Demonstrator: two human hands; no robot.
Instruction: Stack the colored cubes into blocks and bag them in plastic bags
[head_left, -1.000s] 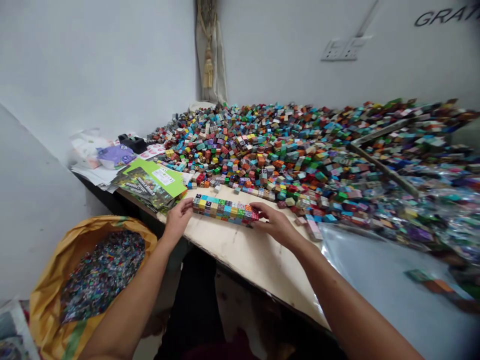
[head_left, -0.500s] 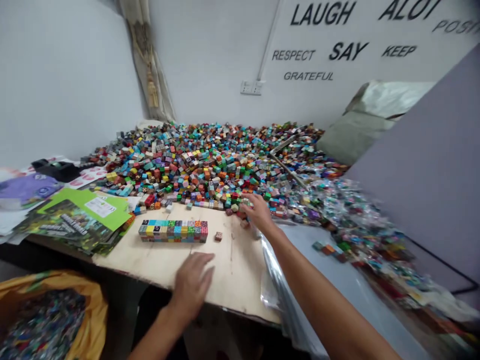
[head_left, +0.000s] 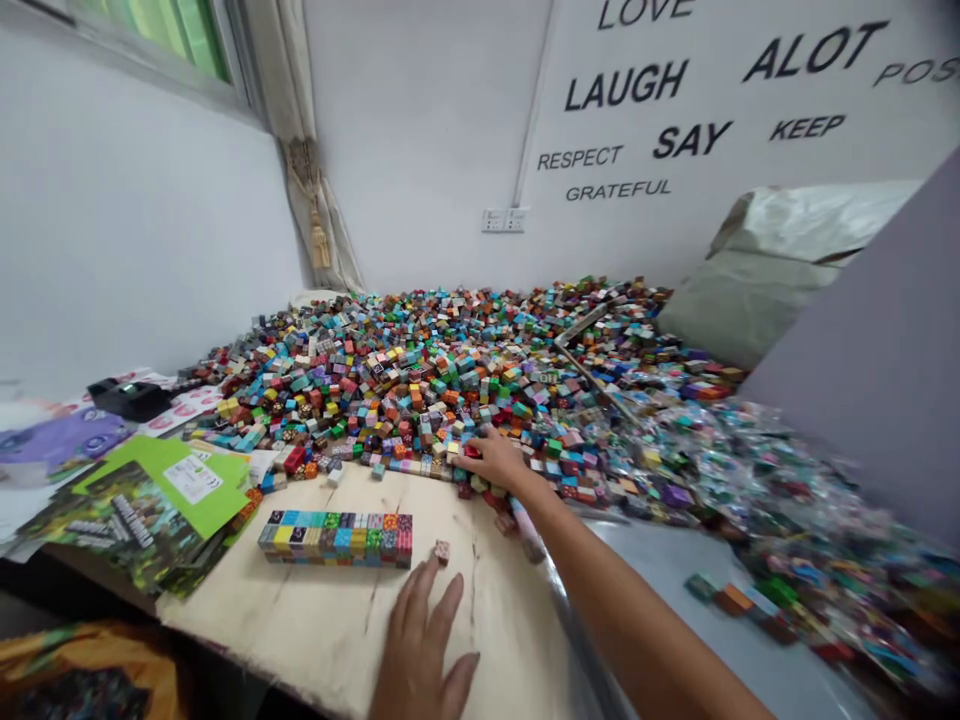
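My left hand (head_left: 424, 640) lies flat on the pale wooden board (head_left: 330, 610), fingers spread, its fingertips just below a single loose brown cube (head_left: 442, 551). A neat rectangular block of small coloured cubes (head_left: 337, 537) rests on the board to the left of that hand. My right hand (head_left: 491, 460) reaches into the near edge of the big heap of small coloured cubes (head_left: 450, 370), fingers curled down over the cubes; whether it holds one is hidden.
Green printed card packs (head_left: 150, 500) lie stacked at the board's left. A black tape dispenser (head_left: 127, 398) sits behind them. Clear plastic sheeting (head_left: 720, 610) and bagged cubes cover the right side. A large grey sack (head_left: 780, 265) leans at the back wall.
Both hands let go of the cube block. My right hand moved up into the heap's edge; my left hand dropped flat on the board. The view swung up and right.
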